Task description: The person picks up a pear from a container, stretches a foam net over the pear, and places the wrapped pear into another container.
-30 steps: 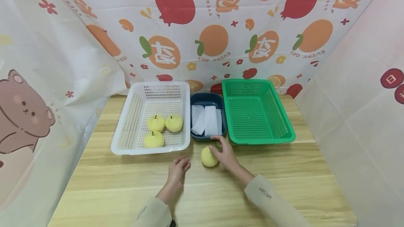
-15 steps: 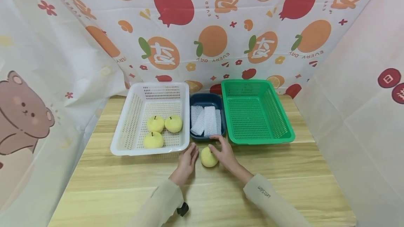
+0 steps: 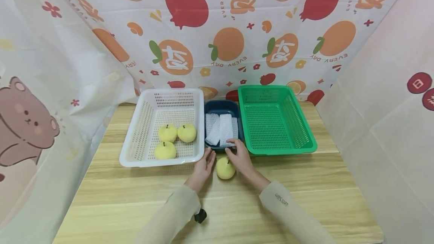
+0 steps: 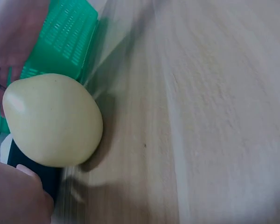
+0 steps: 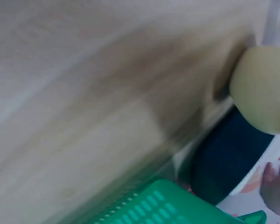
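A yellow pear (image 3: 225, 168) stands on the wooden table between my hands, its stem up. My left hand (image 3: 202, 167) lies to its left, fingertips at the front left corner of the dark blue box (image 3: 211, 148). My right hand (image 3: 241, 157) is to the pear's right and behind it, fingers over the box's front rim beside the white foam net sleeves (image 3: 226, 129). In the left wrist view the pear (image 4: 53, 120) is large, with my left hand (image 4: 17, 193) below it. The right wrist view shows the pear (image 5: 263, 88) and box (image 5: 231, 154).
The white basket (image 3: 127, 156) on the left has three pears (image 3: 167, 133) in it. A green basket (image 3: 280, 151) stands on the right, against the box. Printed curtains (image 3: 251, 55) hang behind and at both sides of the table (image 3: 135, 199).
My left hand has moved forward and right, to the box's front corner. My right hand has come off the pear and moved slightly forward toward the foam net sleeves. The pear has barely shifted.
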A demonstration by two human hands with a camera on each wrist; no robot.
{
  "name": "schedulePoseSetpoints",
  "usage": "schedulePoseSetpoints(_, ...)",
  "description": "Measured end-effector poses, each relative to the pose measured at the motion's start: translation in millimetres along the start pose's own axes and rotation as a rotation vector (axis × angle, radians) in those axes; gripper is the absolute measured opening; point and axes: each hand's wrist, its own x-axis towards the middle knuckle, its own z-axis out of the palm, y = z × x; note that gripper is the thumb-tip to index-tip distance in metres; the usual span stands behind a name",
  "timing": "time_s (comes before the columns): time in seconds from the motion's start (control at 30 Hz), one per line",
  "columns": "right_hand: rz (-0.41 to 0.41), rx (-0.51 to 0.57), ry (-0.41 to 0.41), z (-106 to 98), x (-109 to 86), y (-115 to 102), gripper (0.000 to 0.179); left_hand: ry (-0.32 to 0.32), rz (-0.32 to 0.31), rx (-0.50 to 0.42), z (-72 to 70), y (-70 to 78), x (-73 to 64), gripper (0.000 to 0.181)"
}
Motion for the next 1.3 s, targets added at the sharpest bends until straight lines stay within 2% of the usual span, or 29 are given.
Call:
schedulePoseSetpoints(0.2,0.139,-0.216,-0.046,2,18.4,-5,0.033,0.051,-0.004,-0.012,4.0,-3.3,5.7,0.013)
schedulePoseSetpoints(0.43,0.159,-0.436,-0.112,10,34.8,-3,0.046,0.04,-0.017,-0.062,3.6,-3.3,5.8,0.022)
schedulePoseSetpoints(0.6,0.266,-0.453,-0.085,14,44.0,-5,0.051,0.027,-0.011,-0.075,0.9,-4.1,7.0,0.013)
schedulePoseSetpoints(0.77,0.34,-0.476,-0.112,16,48.7,-8,0.058,0.034,-0.01,-0.047,1.3,-3.5,9.3,0.005)
schedulePoseSetpoints(0.97,0.33,-0.501,-0.118,16,51.0,-7,0.057,0.033,-0.013,-0.041,3.4,-2.5,7.1,0.005)
schedulePoseSetpoints(1.1,0.308,-0.458,-0.083,15,51.9,-4,0.056,0.052,-0.007,-0.02,5.1,-2.9,7.2,0.005)
schedulePoseSetpoints(1.2,0.325,-0.415,-0.07,14,51.8,-2,0.057,0.072,0.015,0.008,1.8,-7.0,17.0,0.007)
schedulePoseSetpoints(1.23,0.339,-0.406,-0.071,14,51.8,-2,0.058,0.063,0.024,0.008,-1.6,-9.1,22.3,0.008)
schedulePoseSetpoints(1.27,0.354,-0.401,-0.075,15,52.1,-1,0.058,0.013,0.032,-0.015,-10.2,-12.6,34.2,0.01)
schedulePoseSetpoints(1.3,0.365,-0.401,-0.078,15,52.4,-1,0.059,-0.005,0.038,-0.021,-13.1,-14.0,37.5,0.011)
